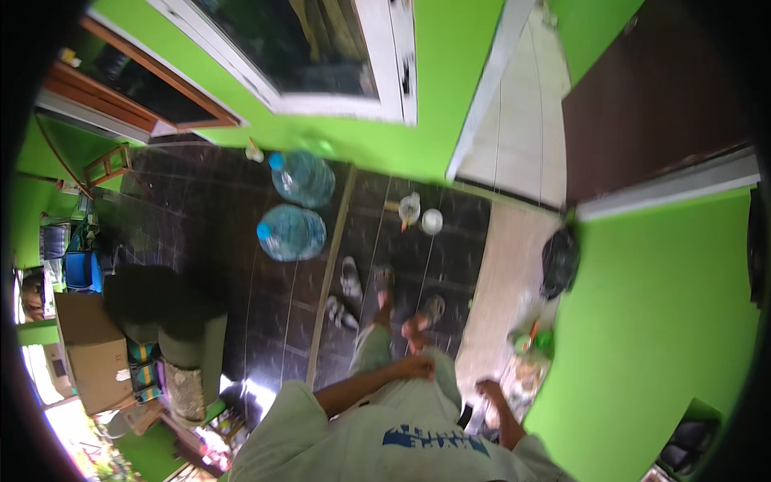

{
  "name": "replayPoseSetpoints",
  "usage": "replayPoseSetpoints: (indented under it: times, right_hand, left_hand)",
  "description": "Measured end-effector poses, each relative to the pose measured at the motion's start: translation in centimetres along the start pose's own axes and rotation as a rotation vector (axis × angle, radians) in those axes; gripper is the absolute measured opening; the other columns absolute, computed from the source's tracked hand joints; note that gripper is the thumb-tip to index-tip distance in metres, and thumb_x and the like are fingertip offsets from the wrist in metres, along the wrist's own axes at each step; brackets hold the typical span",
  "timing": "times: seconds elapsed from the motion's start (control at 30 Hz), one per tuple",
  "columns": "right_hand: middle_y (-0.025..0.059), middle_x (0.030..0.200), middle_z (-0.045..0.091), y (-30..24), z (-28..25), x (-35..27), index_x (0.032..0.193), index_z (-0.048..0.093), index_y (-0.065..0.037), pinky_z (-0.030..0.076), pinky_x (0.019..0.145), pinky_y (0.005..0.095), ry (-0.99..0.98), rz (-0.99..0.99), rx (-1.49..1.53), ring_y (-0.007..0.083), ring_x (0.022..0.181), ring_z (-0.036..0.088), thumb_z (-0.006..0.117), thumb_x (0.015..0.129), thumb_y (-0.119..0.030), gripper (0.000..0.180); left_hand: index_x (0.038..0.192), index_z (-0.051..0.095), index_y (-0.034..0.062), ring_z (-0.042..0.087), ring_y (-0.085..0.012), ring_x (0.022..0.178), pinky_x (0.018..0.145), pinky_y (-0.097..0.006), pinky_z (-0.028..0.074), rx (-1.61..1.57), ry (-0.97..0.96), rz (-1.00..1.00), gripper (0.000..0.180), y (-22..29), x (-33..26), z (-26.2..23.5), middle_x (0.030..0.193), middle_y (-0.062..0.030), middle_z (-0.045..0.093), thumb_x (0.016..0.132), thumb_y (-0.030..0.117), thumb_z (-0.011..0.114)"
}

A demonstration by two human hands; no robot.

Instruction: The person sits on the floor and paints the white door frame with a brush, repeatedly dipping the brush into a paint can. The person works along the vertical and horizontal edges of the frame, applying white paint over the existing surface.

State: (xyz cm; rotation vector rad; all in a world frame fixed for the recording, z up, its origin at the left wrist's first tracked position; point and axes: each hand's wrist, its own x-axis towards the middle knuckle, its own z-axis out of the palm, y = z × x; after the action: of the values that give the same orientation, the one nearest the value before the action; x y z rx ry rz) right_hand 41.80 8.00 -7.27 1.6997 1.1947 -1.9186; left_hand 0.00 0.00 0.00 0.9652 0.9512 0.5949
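My left hand (pixel 414 368) is closed in front of my light trousers (pixel 371 351), its forearm crossing my pale shirt (pixel 361 438). Whether it grips the cloth or something small is hidden. Lower and to the right, my right hand (pixel 488 390) hangs beside my hip with its fingers curled, and nothing shows in it. A small dark item (pixel 465 415) lies against my clothes near that hand; its kind is unclear. Below me my feet (pixel 418 325) stand apart on dark tiles (pixel 409 257). A pair of grey-and-white shoes (pixel 341 313) sits left of them.
Two large blue water jugs (pixel 293 233) stand ahead to the left, past a floor strip (pixel 331 265). White containers (pixel 431 222) are ahead. A black bag (pixel 560 261) and clutter line the right green wall (pixel 642 305). Cardboard boxes (pixel 96 361) are at left. A doorway (pixel 526 112) opens ahead right.
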Motion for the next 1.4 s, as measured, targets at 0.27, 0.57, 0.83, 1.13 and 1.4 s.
replayPoseSetpoints:
  times: [0.27,0.57,0.83,1.13,1.4]
  right_hand:
    - [0.0067,0.078,0.07,-19.6,1.9,10.3,0.11,0.07,-0.002,0.05,0.052,0.0299,0.198,-0.383,-0.13,0.0139,0.063,0.066,0.064,0.101,-0.028,0.029]
    - [0.0117,0.075,0.069,-32.3,7.1,28.8,0.105,0.07,0.003,0.054,0.06,0.0336,0.173,-0.563,-0.439,0.0164,0.066,0.069,0.063,0.101,-0.02,0.025]
    - [0.0145,0.102,0.072,-34.5,10.9,42.1,0.128,0.062,0.0,0.057,0.062,0.0314,0.198,-0.624,-0.317,0.0193,0.078,0.073,0.066,0.098,-0.019,0.036]
    - [0.0225,0.154,0.047,-34.4,8.2,56.7,0.165,0.028,-0.014,0.062,0.07,0.0393,0.272,-0.194,0.359,0.0287,0.102,0.074,0.064,0.087,0.006,0.088]
    - [0.0165,0.146,0.057,-32.1,7.7,66.5,0.166,0.026,-0.019,0.063,0.072,0.037,0.264,-0.522,0.237,0.026,0.109,0.073,0.07,0.087,0.007,0.094]
  left_hand:
    - [0.109,0.071,0.0068,0.072,-0.0288,0.093,0.081,-0.044,0.054,0.145,-0.163,-0.023,0.036,-1.1,3.3,-1.9,0.097,-0.0126,0.074,0.1,0.042,0.067]
    - [0.11,0.071,0.0059,0.073,-0.0213,0.083,0.072,-0.039,0.056,0.579,0.559,-0.146,0.02,-14.0,7.3,-24.2,0.09,-0.0079,0.074,0.104,0.017,0.056]
    - [0.113,0.07,0.0006,0.069,-0.0162,0.075,0.058,-0.032,0.05,-0.002,0.97,-0.177,0.024,-21.7,16.4,-37.2,0.085,-0.0072,0.069,0.101,0.017,0.058]
    - [0.132,0.062,-0.0021,0.071,-0.0245,0.092,0.078,-0.034,0.056,-0.273,0.933,-0.172,0.043,-38.4,30.3,-39.5,0.11,-0.0171,0.073,0.091,0.007,0.064]
    - [0.165,0.02,0.0005,0.056,-0.0398,0.138,0.09,-0.039,0.062,-0.17,0.752,0.053,0.101,-39.8,38.5,-43.3,0.166,-0.0241,0.032,0.08,-0.009,0.073]
